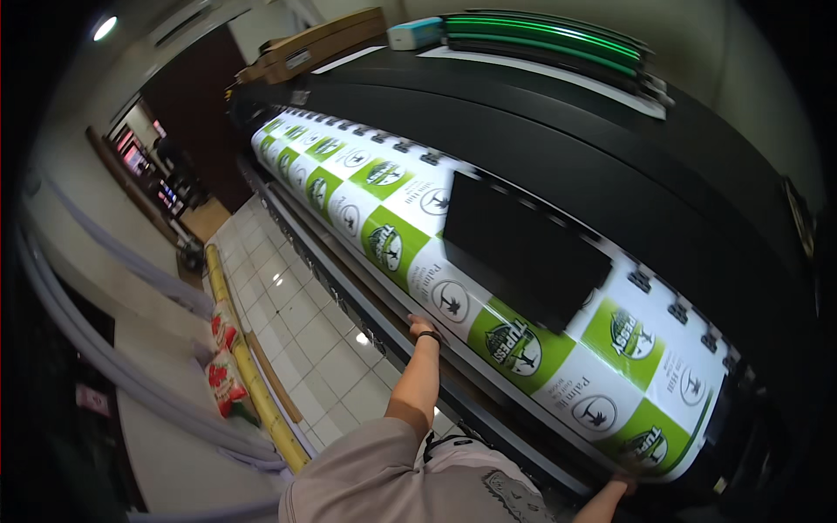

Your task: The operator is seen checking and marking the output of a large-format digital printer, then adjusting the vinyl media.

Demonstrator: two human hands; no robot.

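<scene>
A long printed banner sheet, glossy with green and white squares and logos, lies over the front of a wide black printer. At its lower front edge, my left hand, with a black band on the wrist, has its fingers closed on the sheet's margin; some fingers are hidden. Farther right, my right hand pinches the edge by the near corner, slightly blurred. A dark rectangular panel or shadowed patch covers part of the print.
A dark rail runs along the printer's front, beside a white tiled floor. Long rolls and red-and-white packages lie at left. Atop the printer sit cardboard boxes and a green-lit device.
</scene>
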